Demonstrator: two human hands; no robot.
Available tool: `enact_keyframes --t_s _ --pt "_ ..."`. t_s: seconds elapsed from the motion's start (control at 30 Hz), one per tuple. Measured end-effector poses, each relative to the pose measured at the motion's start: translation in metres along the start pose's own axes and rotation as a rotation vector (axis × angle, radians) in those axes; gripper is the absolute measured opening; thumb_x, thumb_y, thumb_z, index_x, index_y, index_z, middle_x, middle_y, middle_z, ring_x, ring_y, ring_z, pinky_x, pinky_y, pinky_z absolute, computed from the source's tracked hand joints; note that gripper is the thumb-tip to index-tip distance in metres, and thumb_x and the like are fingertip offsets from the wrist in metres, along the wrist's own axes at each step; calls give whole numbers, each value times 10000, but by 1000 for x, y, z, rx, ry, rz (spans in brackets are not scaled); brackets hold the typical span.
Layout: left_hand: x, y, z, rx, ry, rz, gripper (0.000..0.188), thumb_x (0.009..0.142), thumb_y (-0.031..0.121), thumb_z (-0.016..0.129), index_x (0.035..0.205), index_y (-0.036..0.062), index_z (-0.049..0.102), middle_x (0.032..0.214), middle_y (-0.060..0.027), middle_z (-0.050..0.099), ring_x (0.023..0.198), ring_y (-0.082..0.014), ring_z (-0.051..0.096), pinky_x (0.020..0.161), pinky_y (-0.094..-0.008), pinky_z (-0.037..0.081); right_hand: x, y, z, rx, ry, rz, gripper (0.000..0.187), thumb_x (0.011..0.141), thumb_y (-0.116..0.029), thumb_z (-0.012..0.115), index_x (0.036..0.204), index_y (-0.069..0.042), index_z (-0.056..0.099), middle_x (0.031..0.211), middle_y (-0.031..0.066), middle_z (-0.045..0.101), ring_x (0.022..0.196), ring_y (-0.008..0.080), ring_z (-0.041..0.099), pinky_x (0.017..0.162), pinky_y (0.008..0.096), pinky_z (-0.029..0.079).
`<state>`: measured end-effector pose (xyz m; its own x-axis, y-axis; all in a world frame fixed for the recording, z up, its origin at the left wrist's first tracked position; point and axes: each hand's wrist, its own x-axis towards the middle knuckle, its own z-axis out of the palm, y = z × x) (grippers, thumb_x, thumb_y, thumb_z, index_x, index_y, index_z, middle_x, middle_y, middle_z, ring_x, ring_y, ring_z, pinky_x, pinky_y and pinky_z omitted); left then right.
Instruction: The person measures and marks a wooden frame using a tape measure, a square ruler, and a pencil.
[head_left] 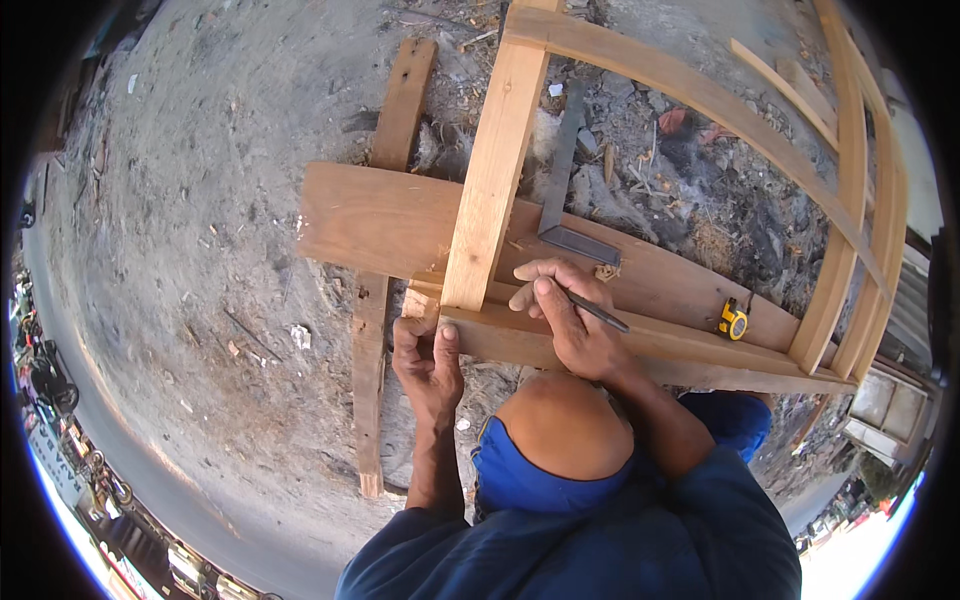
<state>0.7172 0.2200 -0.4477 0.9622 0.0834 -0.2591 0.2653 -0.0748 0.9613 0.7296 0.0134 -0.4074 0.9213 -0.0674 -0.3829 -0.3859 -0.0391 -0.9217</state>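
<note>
My left hand point(428, 372) is closed around the left end of a wooden rail point(505, 340), with its thumb against the near face. A lighter wooden post point(495, 170) meets this rail just beyond the thumb and runs away from me. My right hand point(578, 325) holds a dark pencil point(600, 313) above the rail, to the right of the post. Its blunt end points right, and the fingers hide the tip. Beyond that hand, a metal try square point(580, 243) rests on a wide brown board point(375, 212), which passes under the frame.
A yellow tape measure point(734, 320) sits farther right beside the rail. Another long rail point(700, 95) and several upright pieces point(843, 220) form the frame's far and right sides. Beneath the board lies a narrow plank point(368, 390). Wood scraps and rubble litter the dirt ground point(200, 200).
</note>
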Motion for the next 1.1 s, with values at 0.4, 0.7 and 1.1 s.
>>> enact_keyframes --t_s 0.4,0.7,1.1 --pt "7 -9 -6 187 -107 55 388 1046 415 585 1142 40 610 974 -76 632 922 -158 596 856 -350 508 -162 28 -174 -1049 186 -43 682 843 -472 770 1386 -116 561 1327 174 612 1286 372 502 1118 537 351" --pt "10 13 11 1191 126 805 495 959 380 682 1271 7 586 1073 -151 631 1002 -307 601 873 -475 470 -223 109 -212 -1174 331 -33 476 758 -176 739 1217 -178 615 1210 116 614 1256 337 533 1058 539 376" --pt "7 71 122 1195 -971 901 563 765 295 817 1264 115 628 1203 -174 651 1163 -428 597 990 -504 474 -178 70 -236 -847 80 50 584 852 -466 762 1293 -100 644 1294 189 615 1283 385 541 1069 581 398"
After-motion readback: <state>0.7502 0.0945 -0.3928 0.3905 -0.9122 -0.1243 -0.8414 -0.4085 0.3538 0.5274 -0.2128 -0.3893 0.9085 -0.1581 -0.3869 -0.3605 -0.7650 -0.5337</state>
